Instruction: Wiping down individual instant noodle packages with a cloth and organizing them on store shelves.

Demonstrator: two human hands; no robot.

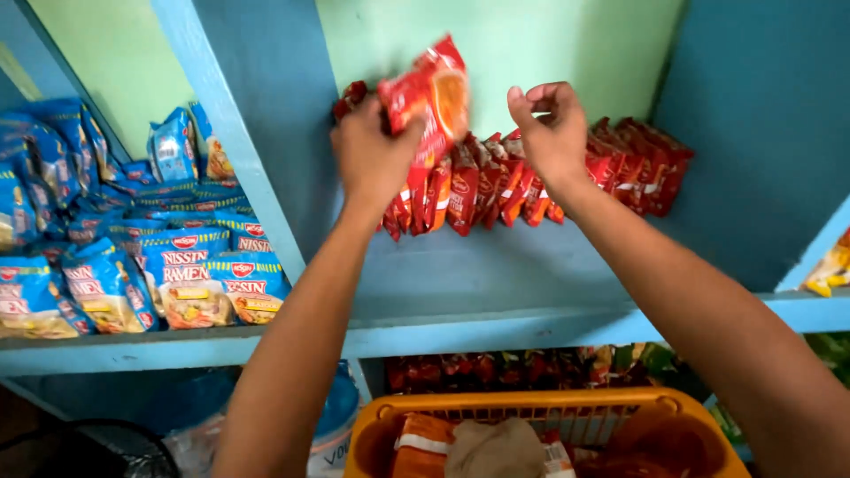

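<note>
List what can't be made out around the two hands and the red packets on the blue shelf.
All in the head view:
- Left hand: its fingers are behind the raised red packet, so the grip is unseen; the packet is motion-blurred.
- Right hand: fingers curled away; whether they pinch anything is unclear.
- Row of red packets: partly covered by both hands.
- Orange basket: cut off by the bottom edge.
- Lower shelf goods: dark, blurred.

We see two bare forearms, no sleeves reaching wrists. Left grip (372, 155), right grip (553, 133): no rings, watch, gloves. Short plain fingernails.
</note>
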